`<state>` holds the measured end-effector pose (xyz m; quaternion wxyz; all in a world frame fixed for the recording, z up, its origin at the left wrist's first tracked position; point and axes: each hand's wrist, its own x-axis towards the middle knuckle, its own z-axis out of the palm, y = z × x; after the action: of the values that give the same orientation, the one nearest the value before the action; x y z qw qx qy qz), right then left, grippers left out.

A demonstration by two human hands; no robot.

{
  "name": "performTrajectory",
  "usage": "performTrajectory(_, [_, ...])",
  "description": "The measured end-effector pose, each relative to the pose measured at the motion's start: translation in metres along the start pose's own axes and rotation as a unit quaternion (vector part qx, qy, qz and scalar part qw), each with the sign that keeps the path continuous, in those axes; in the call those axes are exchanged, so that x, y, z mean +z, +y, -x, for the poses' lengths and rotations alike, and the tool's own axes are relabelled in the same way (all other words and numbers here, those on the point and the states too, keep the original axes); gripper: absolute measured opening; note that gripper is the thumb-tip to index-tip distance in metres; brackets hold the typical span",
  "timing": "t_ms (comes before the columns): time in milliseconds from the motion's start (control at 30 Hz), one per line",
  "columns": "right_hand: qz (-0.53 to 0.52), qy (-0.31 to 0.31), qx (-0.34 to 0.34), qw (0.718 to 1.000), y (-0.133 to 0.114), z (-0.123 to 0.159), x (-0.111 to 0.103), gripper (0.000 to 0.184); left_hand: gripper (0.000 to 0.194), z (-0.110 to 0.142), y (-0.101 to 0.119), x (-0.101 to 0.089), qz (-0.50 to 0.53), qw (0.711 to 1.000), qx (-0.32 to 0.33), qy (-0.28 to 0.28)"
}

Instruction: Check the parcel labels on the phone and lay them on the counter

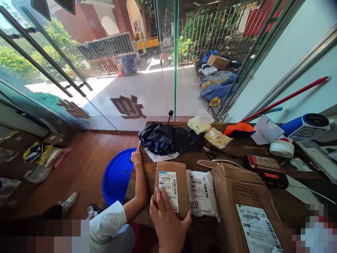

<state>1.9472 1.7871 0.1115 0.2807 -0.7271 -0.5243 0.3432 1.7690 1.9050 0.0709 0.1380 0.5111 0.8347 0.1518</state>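
Note:
My left hand [170, 223] comes up from the bottom edge and lies over the lower part of a small cardboard box [181, 182] with a shipping label. Its fingers are stretched and spread on the label, the thumb out at the box's right edge. Right beside that box is a white plastic parcel [201, 193], labelled and marked 3013. A larger cardboard box [226, 189] with its own label stands further right. My right hand is out of the frame.
Another person's hand [136, 158], wearing a bracelet, touches the table edge beside a blue round stool [113, 175]. Black plastic bags [171, 138], scissors [210, 153], a tape roll [281, 148] and a blue scanner-like device [302, 126] lie along the back. Glass doors [126, 70] stand beyond.

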Motion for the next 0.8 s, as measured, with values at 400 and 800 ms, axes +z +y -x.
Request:
performTrajectory(400, [-0.152,-0.204,-0.046,0.966,-0.022,0.0,0.052,0.085,0.044,-0.121,-0.051,0.025,-0.026,0.999,0.025,0.017])
performTrajectory(800, [-0.199,-0.211,0.018,0.957,-0.015,0.005,0.065,0.079,0.043,-0.127,-0.057,0.028,-0.037,0.999,0.033,0.017])
